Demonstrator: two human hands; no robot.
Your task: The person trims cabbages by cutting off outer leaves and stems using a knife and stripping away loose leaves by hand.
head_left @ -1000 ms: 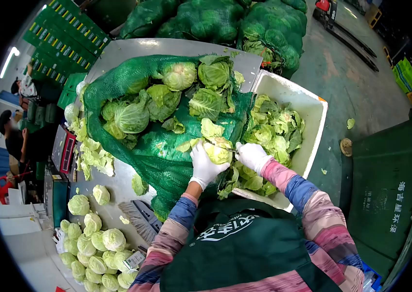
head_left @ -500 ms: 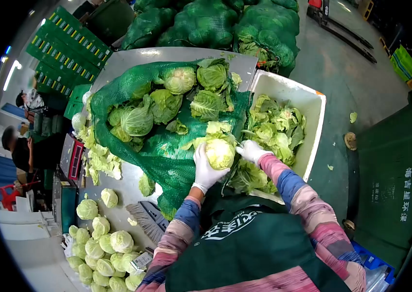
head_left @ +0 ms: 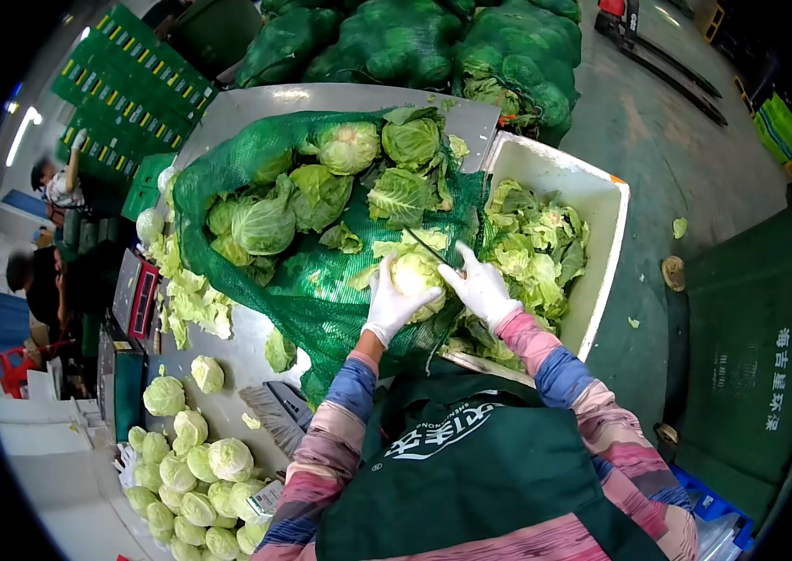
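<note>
A pale green cabbage [head_left: 416, 275] rests in my gloved left hand [head_left: 390, 307], whose fingers curve round its near side. My gloved right hand [head_left: 482, 288] is closed on a knife [head_left: 426, 245]; the dark blade points up and left over the top of the cabbage, while the handle is hidden in the fist. Loose outer leaves fan out behind the cabbage. Both hands are above a green mesh bag [head_left: 321, 323] spread on the metal table, with several untrimmed cabbages [head_left: 265, 226] lying in its far part.
Right of the bag stands a white foam box [head_left: 609, 238] with cut leaves inside. Trimmed cabbages [head_left: 198, 510] are piled at lower left, near a scale [head_left: 141, 297]. Full mesh sacks [head_left: 386, 47] lie beyond the table. A large green bin [head_left: 751, 346] is at right. Two people are at far left.
My right hand has risen and turned, and the knife blade now shows above the cabbage. The left hand still holds the cabbage, shifted slightly left. A person at far left has raised an arm.
</note>
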